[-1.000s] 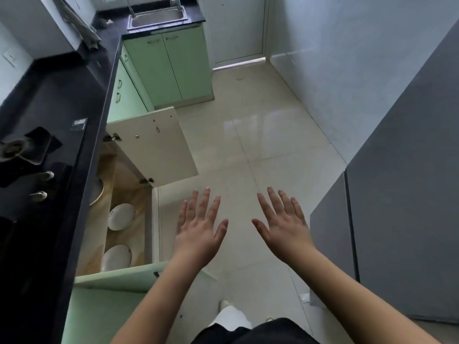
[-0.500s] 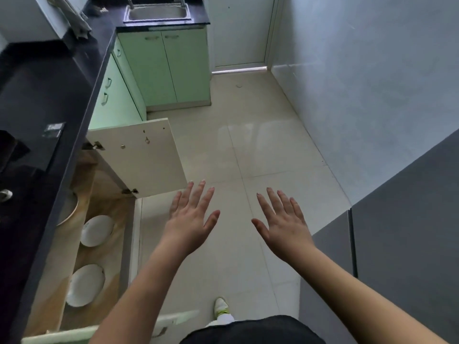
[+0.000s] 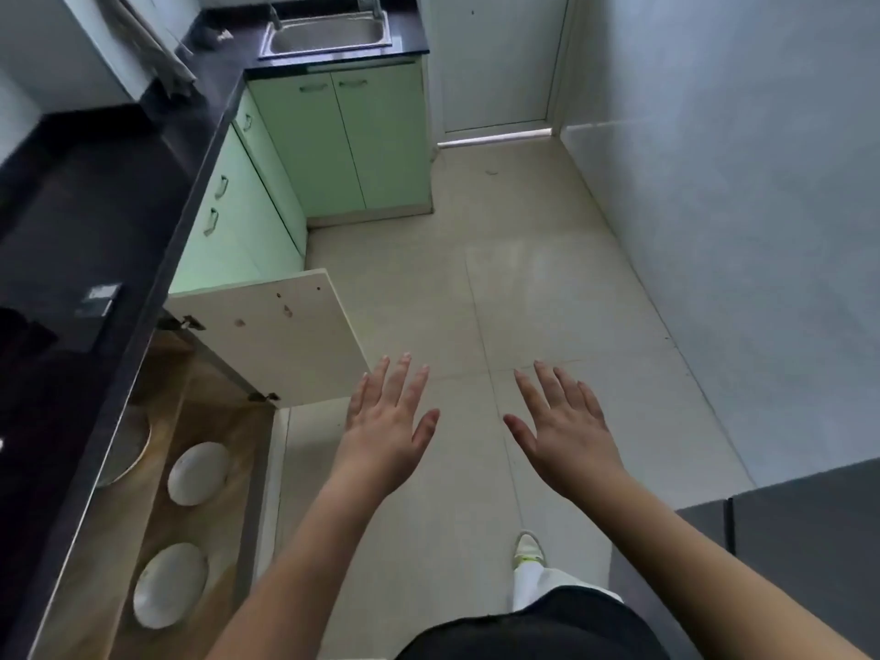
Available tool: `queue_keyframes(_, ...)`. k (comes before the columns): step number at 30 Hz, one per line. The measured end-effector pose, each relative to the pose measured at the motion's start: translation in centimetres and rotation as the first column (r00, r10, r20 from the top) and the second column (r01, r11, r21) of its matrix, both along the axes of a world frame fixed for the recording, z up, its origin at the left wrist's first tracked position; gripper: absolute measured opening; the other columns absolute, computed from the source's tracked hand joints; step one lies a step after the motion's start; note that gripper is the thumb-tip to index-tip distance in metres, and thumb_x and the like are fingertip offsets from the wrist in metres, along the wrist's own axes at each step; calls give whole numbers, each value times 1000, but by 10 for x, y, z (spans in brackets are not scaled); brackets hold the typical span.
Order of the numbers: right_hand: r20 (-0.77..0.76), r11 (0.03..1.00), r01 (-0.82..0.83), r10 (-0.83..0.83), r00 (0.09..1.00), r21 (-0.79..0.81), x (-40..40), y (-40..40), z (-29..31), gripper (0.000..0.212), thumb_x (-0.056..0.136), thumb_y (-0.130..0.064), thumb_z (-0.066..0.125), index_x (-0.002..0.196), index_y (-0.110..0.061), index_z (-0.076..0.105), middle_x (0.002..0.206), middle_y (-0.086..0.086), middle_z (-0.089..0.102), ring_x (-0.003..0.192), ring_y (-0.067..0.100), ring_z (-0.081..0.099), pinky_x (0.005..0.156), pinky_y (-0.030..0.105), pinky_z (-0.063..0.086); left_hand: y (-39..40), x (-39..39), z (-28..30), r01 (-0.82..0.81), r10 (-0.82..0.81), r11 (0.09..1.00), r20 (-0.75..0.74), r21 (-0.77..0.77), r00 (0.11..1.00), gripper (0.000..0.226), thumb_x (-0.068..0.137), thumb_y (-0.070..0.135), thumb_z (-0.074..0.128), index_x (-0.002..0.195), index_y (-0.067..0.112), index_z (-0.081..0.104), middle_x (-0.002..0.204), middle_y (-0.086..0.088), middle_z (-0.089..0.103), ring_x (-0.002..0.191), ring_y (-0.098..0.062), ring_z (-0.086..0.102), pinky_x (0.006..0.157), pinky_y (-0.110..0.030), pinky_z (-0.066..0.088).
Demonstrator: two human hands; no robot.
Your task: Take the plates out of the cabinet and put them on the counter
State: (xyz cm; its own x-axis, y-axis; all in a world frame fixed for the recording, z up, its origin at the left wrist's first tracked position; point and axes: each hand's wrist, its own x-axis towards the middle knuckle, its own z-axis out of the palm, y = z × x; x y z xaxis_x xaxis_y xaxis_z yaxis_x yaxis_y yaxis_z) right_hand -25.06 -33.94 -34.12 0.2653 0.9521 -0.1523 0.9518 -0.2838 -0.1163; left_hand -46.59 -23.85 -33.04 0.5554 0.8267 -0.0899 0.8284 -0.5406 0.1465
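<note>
Two white plates lie on the wooden floor of the open cabinet (image 3: 157,450) at the lower left: the far plate (image 3: 198,473) and the near plate (image 3: 170,584). A third round dish (image 3: 131,447) shows partly under the black counter (image 3: 81,221) edge. My left hand (image 3: 388,433) hovers over the floor tiles to the right of the cabinet, fingers spread, holding nothing. My right hand (image 3: 564,433) floats beside it, also spread and empty.
The cabinet door (image 3: 276,335) swings out over the floor just beyond my left hand. Green cabinets (image 3: 343,145) and a steel sink (image 3: 328,35) stand at the far end. A grey panel (image 3: 800,554) is at the lower right. My shoe (image 3: 528,550) is on the tiles.
The view has tilted up and shifted, so the cabinet and plates slid toward the lower left. Both hands stay spread and empty in front of me.
</note>
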Motion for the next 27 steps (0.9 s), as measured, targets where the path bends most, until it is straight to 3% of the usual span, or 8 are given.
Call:
queue_keyframes(3, -57, 999, -45, 45, 997, 5, 29, 37, -3, 64, 97, -60, 13, 155, -33, 4, 164, -1, 2, 149, 20, 0, 118, 37, -4, 24, 20, 2, -72, 72, 997, -13, 0, 997, 62, 102, 52, 23, 157, 31, 4, 166, 5, -7, 150, -16, -15, 117, -34, -16)
queue_keyframes(11, -137, 959, -283, 276, 951, -34, 51, 131, -2, 63, 98, -59, 16, 155, -33, 3, 164, -1, 2, 149, 20, 0, 118, 37, 0, 49, 14, -3, -324, 324, 944, -8, -66, 946, 62, 102, 53, 23, 157, 31, 7, 166, 6, -6, 149, -14, -16, 117, -31, -16)
queue_keyframes(15, -142, 903, -428, 420, 896, -34, 17, 175, 2, 64, 98, -59, 15, 155, -32, 2, 164, -1, 0, 150, 20, -2, 118, 37, -3, 44, -21, -12, -463, 462, 878, -34, -125, 886, 62, 100, 56, 17, 157, 34, 2, 165, 7, -10, 149, -13, -19, 119, -34, -12)
queue_keyframes(23, -113, 705, -709, 703, 702, -15, -95, 252, 5, 73, 91, -65, 1, 155, -30, 1, 164, 2, 0, 150, 23, -4, 121, 41, -1, 58, -121, -10, -693, 695, 718, 1, -72, 719, 73, 92, 64, 1, 157, 31, 5, 166, 4, -4, 150, -15, -14, 117, -37, -12)
queue_keyframes(27, -65, 601, -799, 798, 599, 10, -156, 289, 14, 72, 92, -67, 2, 155, -32, -2, 164, 2, 0, 150, 24, -4, 121, 42, -2, 71, -167, 2, -756, 752, 655, 84, 19, 654, 76, 93, 65, 1, 156, 27, 17, 165, 2, 7, 152, -20, -2, 121, -44, 3)
